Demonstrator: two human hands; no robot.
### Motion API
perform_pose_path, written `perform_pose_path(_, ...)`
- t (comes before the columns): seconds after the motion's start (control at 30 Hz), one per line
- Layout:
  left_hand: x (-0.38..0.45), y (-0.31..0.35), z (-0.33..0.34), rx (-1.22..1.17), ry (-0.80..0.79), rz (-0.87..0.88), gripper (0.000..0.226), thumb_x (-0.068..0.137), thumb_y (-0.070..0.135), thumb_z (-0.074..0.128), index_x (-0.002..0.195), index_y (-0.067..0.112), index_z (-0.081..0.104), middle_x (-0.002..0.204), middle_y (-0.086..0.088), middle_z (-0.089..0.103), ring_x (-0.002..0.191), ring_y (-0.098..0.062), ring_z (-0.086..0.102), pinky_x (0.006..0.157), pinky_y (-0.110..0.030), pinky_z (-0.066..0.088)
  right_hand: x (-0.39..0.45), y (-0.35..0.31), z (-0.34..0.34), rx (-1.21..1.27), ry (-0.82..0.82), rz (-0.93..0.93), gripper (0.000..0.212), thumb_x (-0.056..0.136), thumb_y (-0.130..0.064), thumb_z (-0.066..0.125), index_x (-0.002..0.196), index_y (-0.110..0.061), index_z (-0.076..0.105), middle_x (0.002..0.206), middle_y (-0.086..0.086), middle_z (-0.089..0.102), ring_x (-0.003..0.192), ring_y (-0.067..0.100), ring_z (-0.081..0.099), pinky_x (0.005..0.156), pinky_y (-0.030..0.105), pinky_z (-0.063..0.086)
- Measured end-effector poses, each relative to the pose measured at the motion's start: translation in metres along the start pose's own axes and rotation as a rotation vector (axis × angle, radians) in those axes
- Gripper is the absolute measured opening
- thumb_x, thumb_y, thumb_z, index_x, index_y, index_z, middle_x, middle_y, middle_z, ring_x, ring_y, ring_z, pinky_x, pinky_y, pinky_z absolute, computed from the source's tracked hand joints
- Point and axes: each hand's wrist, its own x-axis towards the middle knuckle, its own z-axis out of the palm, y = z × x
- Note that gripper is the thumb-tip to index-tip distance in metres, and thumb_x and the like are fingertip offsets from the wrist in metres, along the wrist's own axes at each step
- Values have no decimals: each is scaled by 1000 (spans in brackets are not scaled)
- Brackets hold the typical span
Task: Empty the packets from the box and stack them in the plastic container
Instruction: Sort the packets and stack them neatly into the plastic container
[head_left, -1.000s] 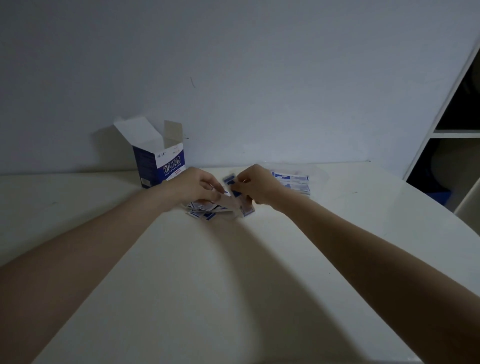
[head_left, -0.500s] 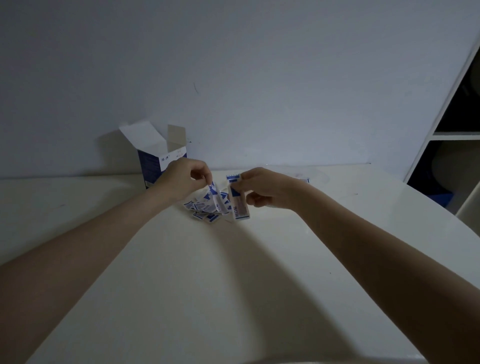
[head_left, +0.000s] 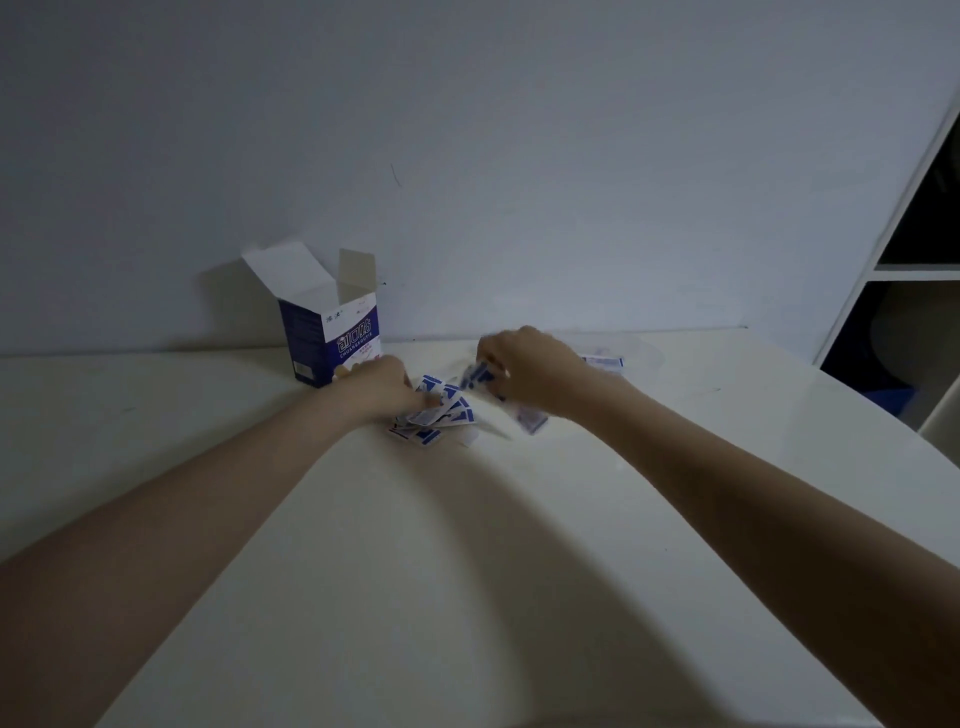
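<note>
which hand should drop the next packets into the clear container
Right. The right hand already grips packets and sits beside the plastic container; the left hand is on the loose pile.

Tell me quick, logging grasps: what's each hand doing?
Left hand: fingers curled onto the loose pile of blue-and-white paper packets.
Right hand: pinching several blue-and-white packets.
</note>
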Motion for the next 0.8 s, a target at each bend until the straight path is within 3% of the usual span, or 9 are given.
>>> perform_pose_path(0.1, -1, 9, 14, 131, 27, 17, 35, 85, 39, 61, 71, 10, 49, 88, -14, 63, 81, -26, 52, 69, -26, 31, -6, 4, 16, -55, -106, -30, 39, 84, -9, 54, 54, -21, 32, 80, 5, 50, 76, 22, 49, 64, 26, 34)
perform_pose_path(0.13, -1, 11, 15, 124, 39, 11, 36, 84, 35, 63, 65, 10, 46, 96, -21, 64, 83, -30, 55, 66, -25, 31, -8, 5, 20, -51, -127, -54, 38, 85, -11, 55, 55, -22, 34, 81, 4, 49, 76, 21, 46, 62, 26, 33)
perform_pose_path(0.2, 0, 11, 13, 62, 34, -1, 42, 82, 32, 67, 58, 12, 38, 82, -22, 62, 83, -33, 58, 59, -25, 27, -10, 10, 27, 7, -197, -37, 24, 85, -12, 57, 64, -13, 44, 82, 6, 50, 75, 20, 44, 53, 26, 31)
perform_pose_path(0.3, 0, 6, 8, -9, 6, -8, 29, 80, 31, 70, 71, 10, 52, 60, -2, 48, 63, -17, 47, 51, -21, 21, -8, 14, 24, 195, -186, 83, 9, 82, -9, 61, 75, -7, 56, 75, 10, 50, 69, 21, 45, 49, 21, 30)
perform_pose_path(0.37, 0, 5, 7, -67, 4, -5, 21, 79, 29, 72, 88, 14, 59, 64, 2, 53, 59, -10, 46, 52, -17, 22, -5, 16, 20, 513, -97, 248, 19, 83, -6, 61, 65, -5, 55, 61, 8, 46, 54, 18, 42, 43, 20, 31)
perform_pose_path(0.47, -1, 3, 6, -93, 5, 17, 30, 78, 30, 73, 100, 17, 58, 83, 1, 58, 75, -12, 48, 63, -20, 30, -2, 14, 23, 916, -74, 444, 32, 86, -2, 58, 56, -7, 48, 55, 6, 46, 45, 13, 41, 36, 16, 34)
perform_pose_path(0.53, 0, 3, 6, -66, -2, 27, 29, 78, 31, 72, 99, 15, 60, 82, 1, 57, 78, -14, 49, 65, -22, 30, -2, 8, 28, 989, -104, 482, 28, 86, -1, 59, 60, -6, 51, 59, 8, 50, 49, 13, 45, 39, 17, 38)
perform_pose_path(0.67, 2, 1, 6, -32, -40, 33, 23, 79, 30, 71, 71, 16, 55, 64, 4, 50, 59, -6, 43, 54, -19, 23, 2, 1, 35, 1021, -98, 520, 25, 86, -1, 60, 63, -6, 51, 62, 10, 53, 53, 16, 48, 42, 19, 38)
perform_pose_path(0.8, 3, -1, 3, -57, -69, 43, 20, 76, 29, 75, 84, 14, 63, 77, 1, 61, 67, -9, 52, 54, -19, 29, 2, 0, 43, 1047, -109, 521, 27, 86, 0, 59, 61, -5, 51, 64, 13, 53, 59, 23, 44, 46, 26, 33)
